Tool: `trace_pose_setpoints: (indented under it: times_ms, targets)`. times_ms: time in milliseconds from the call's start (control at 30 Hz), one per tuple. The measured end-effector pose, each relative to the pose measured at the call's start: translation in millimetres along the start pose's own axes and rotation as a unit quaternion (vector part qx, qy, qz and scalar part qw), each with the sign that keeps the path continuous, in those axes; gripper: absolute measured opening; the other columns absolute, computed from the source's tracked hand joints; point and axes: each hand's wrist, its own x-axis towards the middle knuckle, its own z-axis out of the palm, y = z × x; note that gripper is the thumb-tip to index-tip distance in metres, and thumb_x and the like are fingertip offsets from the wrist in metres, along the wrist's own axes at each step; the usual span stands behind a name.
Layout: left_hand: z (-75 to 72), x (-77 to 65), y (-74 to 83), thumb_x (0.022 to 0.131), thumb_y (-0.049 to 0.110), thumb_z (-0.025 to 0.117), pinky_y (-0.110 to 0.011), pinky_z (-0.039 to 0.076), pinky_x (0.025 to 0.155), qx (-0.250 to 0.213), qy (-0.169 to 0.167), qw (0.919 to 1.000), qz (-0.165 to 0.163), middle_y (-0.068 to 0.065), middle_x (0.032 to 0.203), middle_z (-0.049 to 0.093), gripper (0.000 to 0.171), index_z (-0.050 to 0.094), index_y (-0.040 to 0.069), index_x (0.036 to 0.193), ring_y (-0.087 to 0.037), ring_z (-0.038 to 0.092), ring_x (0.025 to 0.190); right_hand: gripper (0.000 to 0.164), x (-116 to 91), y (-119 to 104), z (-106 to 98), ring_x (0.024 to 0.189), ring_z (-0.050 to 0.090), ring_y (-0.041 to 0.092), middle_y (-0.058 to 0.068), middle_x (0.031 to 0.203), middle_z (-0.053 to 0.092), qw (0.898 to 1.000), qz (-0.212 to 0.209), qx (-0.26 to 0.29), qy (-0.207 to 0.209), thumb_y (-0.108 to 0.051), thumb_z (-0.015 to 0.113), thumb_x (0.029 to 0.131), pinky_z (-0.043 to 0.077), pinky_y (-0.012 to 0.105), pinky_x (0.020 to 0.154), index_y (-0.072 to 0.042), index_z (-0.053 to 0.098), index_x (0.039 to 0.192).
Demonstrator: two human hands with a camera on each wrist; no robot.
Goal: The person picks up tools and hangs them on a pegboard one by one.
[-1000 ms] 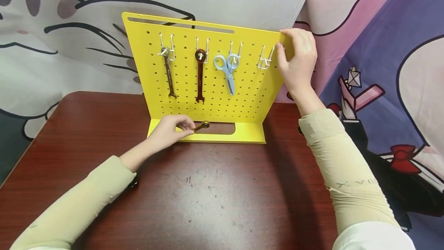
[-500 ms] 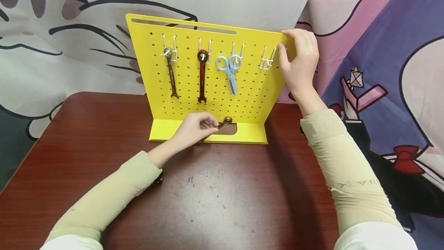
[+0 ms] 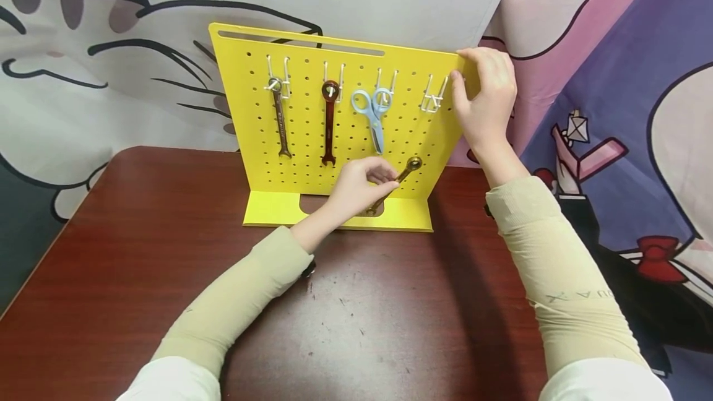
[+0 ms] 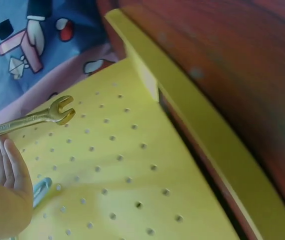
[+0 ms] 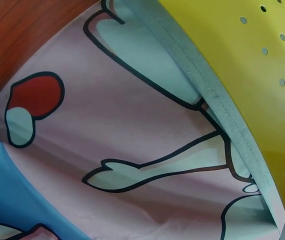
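Note:
My left hand [image 3: 364,187] pinches a gold combination wrench [image 3: 411,166] between thumb and fingers, in front of the lower right part of a yellow pegboard [image 3: 345,135]. Its ring end points up and right; the open end [image 4: 62,110] shows in the left wrist view. With my right hand [image 3: 487,91] I grip the board's upper right edge. Close to those fingers is a white wire hook [image 3: 431,101] with nothing hanging on it. Light blue scissors [image 3: 374,116], a dark red wrench [image 3: 329,122] and a silver wrench [image 3: 280,116] hang from the other hooks.
The pegboard stands on a yellow base [image 3: 273,209] with a cut-out, on a dark red wooden table [image 3: 167,215]. Behind it hangs a printed cartoon cloth [image 3: 167,79], which continues along the right side.
My left hand has moved right and up from the board's base, carrying the gold wrench, and more of the wrench shows now. The right hand keeps its hold on the board's edge.

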Motion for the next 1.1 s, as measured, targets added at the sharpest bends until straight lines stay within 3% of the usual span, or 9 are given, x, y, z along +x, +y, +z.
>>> trace_pose_setpoints:
  times_ms: [233,567,833,1100]
  targets:
    - [12.9,22.9,19.8,0.092,0.003,0.081,-0.022,0.062,0.081,-0.049,0.051,0.9975,0.008,-0.017,0.099,0.080,0.012,0.077,-0.001,0.103,-0.028,0.077,0.090,0.029,-0.7,1.4,-0.4,0.122,0.063,0.036,0.019,0.121,0.075,1.000,0.002,-0.001,-0.002,-0.016,0.066,0.099,0.043,0.039,0.115,0.000,0.074,0.121]
    - [20.1,45.8,39.0,0.092,0.001,0.081,-0.021,0.063,0.083,-0.123,0.109,0.9864,0.000,-0.024,0.106,0.080,0.017,0.076,-0.007,0.106,-0.034,0.078,0.096,0.029,-0.6,3.8,0.8,0.121,0.063,0.036,0.019,0.121,0.075,1.000,-0.001,0.001,0.003,-0.016,0.067,0.098,0.044,0.039,0.114,-0.001,0.075,0.121]
    - [22.5,55.7,42.6,0.092,-0.001,0.080,-0.021,0.062,0.085,-0.138,0.121,0.9830,-0.007,-0.025,0.108,0.079,0.018,0.076,-0.009,0.108,-0.036,0.076,0.097,0.029,0.2,4.9,1.4,0.121,0.063,0.036,0.019,0.121,0.075,1.000,-0.003,0.001,0.004,-0.016,0.067,0.098,0.044,0.039,0.114,-0.001,0.075,0.121]
    - [26.6,60.7,37.9,0.092,0.000,0.080,-0.019,0.061,0.084,-0.140,0.144,0.9792,-0.033,-0.026,0.108,0.079,0.018,0.077,-0.009,0.108,-0.036,0.076,0.098,0.028,-1.4,4.6,2.0,0.121,0.063,0.036,0.019,0.121,0.075,1.000,-0.002,0.002,0.006,-0.015,0.067,0.098,0.043,0.038,0.115,-0.001,0.074,0.121]
